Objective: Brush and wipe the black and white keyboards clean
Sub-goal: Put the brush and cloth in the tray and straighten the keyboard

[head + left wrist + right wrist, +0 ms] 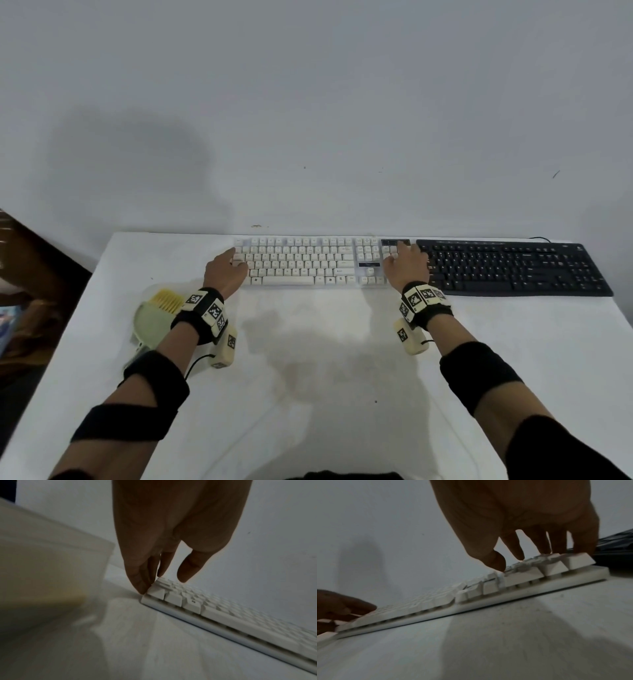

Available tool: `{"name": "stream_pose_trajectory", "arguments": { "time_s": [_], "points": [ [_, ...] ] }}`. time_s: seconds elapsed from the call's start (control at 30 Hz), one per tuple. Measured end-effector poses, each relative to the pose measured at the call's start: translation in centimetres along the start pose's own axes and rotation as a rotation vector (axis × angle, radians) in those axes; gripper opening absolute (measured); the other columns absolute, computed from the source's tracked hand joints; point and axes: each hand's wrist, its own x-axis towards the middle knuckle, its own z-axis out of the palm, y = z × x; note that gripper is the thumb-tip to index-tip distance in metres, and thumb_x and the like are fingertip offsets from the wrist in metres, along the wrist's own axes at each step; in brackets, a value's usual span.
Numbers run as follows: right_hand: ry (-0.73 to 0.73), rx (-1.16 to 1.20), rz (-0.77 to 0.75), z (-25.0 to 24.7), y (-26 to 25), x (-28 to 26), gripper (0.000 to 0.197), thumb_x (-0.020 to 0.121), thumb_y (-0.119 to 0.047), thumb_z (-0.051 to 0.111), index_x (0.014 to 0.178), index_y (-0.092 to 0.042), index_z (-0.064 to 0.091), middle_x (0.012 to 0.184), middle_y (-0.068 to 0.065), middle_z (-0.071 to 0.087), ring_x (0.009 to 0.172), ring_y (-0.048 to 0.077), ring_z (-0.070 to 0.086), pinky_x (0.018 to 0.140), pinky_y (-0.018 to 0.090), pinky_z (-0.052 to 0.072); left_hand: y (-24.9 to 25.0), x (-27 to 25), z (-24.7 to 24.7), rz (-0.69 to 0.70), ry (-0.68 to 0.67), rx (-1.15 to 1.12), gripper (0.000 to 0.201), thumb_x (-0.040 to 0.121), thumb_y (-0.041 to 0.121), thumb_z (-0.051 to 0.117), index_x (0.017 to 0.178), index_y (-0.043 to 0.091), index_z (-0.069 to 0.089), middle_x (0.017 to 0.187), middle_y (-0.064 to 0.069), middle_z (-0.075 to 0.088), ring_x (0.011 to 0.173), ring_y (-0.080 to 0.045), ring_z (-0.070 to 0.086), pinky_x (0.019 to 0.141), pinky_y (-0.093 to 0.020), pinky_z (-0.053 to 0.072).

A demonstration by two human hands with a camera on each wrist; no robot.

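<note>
The white keyboard (301, 262) (223, 609) (471, 599) lies flat along the table's far edge. The black keyboard (513, 267) (616, 545) lies just to its right. My left hand (236, 262) (163, 584) is at the white keyboard's left end; straight fingers (140, 582) touch the end edge and the thumb hovers over the keys. My right hand (399, 258) (537, 559) rests on the number pad at the right end, fingers spread on the keycaps. Neither hand holds anything. A brush (161, 308) with yellow bristles and a pale green body lies by my left wrist.
The brush sits under a clear plastic cover (51, 568). The white table (308, 359) ends at the grey wall right behind the keyboards. Its left edge drops off to dark brown clutter (30, 291). The black keyboard's cable (539, 238) runs off at the back.
</note>
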Motion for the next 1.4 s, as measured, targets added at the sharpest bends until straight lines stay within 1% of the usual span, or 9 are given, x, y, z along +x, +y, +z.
{"name": "stream_pose_trajectory", "arguments": {
  "time_s": [0.2, 0.5, 0.67, 0.8, 0.93, 1.07, 1.23, 1.3, 1.4],
  "points": [
    [-0.037, -0.104, -0.098, 1.2, -1.2, -3.4, 0.054, 0.099, -0.033, 0.052, 0.147, -0.013, 0.039, 0.163, 0.017, 0.018, 0.148, 0.041, 0.02, 0.11, 0.06, 0.038, -1.5, -1.9, -0.5, 0.131, -0.092, 0.125, 0.058, 0.102, 0.019, 0.055, 0.156, 0.009, 0.039, 0.163, -0.01, 0.037, 0.149, -0.028, 0.037, 0.122, -0.035, 0.027],
    [-0.147, 0.095, -0.413, 3.8, -7.4, -10.7, 0.042, 0.099, -0.025, 0.055, 0.138, -0.012, 0.055, 0.149, 0.012, 0.042, 0.136, 0.034, 0.038, 0.109, 0.042, 0.039, -6.2, -7.8, -4.5, 0.421, 0.214, 0.214, 0.029, 0.086, -0.001, 0.068, 0.115, 0.006, 0.074, 0.126, -0.014, 0.066, 0.109, -0.038, 0.062, 0.103, -0.048, 0.047],
    [-0.296, 0.208, -0.734, 6.0, -14.3, -16.2, 0.043, 0.098, -0.03, 0.059, 0.139, -0.018, 0.056, 0.136, 0.009, 0.057, 0.121, 0.027, 0.056, 0.106, 0.04, 0.044, -11.3, -10.7, -8.4, 0.146, 0.288, 0.37, 0.044, 0.09, 0.02, 0.072, 0.134, 0.018, 0.066, 0.149, -0.014, 0.047, 0.135, -0.043, 0.039, 0.106, -0.051, 0.041],
    [-0.502, 0.221, -0.916, 8.2, -19.0, -20.1, 0.063, 0.094, -0.047, 0.065, 0.15, -0.035, 0.041, 0.126, 0.008, 0.058, 0.1, 0.023, 0.064, 0.095, 0.039, 0.051, -15.7, -13.0, -9.7, 0.072, 0.311, 0.201, 0.043, 0.099, 0.02, 0.063, 0.141, 0.013, 0.059, 0.142, -0.022, 0.054, 0.125, -0.045, 0.053, 0.105, -0.049, 0.042],
    [-0.566, 0.101, -0.974, 10.8, -21.3, -23.0, 0.08, 0.087, -0.06, 0.068, 0.154, -0.036, 0.031, 0.132, 0.01, 0.052, 0.115, 0.027, 0.055, 0.1, 0.041, 0.047, -18.6, -15.0, -9.8, 0.144, 0.266, 0.026, 0.034, 0.102, 0.016, 0.063, 0.136, 0.011, 0.062, 0.131, -0.013, 0.065, 0.116, -0.036, 0.064, 0.097, -0.039, 0.05],
    [-0.474, 0.239, -0.889, 13.0, -21.1, -23.6, 0.049, 0.088, -0.05, 0.071, 0.128, -0.025, 0.056, 0.123, 0.006, 0.056, 0.109, 0.028, 0.06, 0.093, 0.041, 0.051, -21.0, -16.1, -9.8, 0.221, 0.186, -0.148, 0.044, 0.093, 0.015, 0.075, 0.134, 0.019, 0.059, 0.129, 0.001, 0.062, 0.106, 0.003, 0.064, 0.086, -0.009, 0.051],
    [-0.42, 0.373, -0.889, 14.5, -21.3, -23.7, 0.034, 0.083, -0.044, 0.076, 0.109, -0.026, 0.064, 0.117, 0.0, 0.063, 0.102, 0.023, 0.061, 0.089, 0.043, 0.055, -22.5, -15.3, -10.0, 0.315, 0.217, -0.247, 0.066, 0.087, -0.005, 0.076, 0.114, 0.055, 0.068, 0.114, 0.023, 0.073, 0.107, 0.004, 0.068, 0.094, -0.019, 0.056],
    [-0.415, 0.471, -0.883, 14.4, -21.9, -23.6, 0.027, 0.084, -0.036, 0.077, 0.104, -0.025, 0.063, 0.113, -0.002, 0.063, 0.102, 0.021, 0.062, 0.084, 0.038, 0.059, -22.6, -14.4, -10.1, 0.321, 0.249, -0.267, 0.059, 0.086, -0.009, 0.075, 0.117, 0.041, 0.07, 0.111, 0.026, 0.074, 0.106, 0.003, 0.069, 0.094, -0.021, 0.056],
    [-0.39, 0.514, -0.903, 13.8, -23.7, -22.5, 0.021, 0.086, -0.033, 0.077, 0.099, -0.026, 0.061, 0.109, -0.002, 0.06, 0.103, 0.02, 0.061, 0.083, 0.031, 0.06, -21.8, -12.9, -10.9, 0.33, 0.295, -0.282, 0.046, 0.085, -0.01, 0.076, 0.125, 0.013, 0.071, 0.116, 0.005, 0.075, 0.106, 0.01, 0.066, 0.092, -0.013, 0.053]
  ]
}}
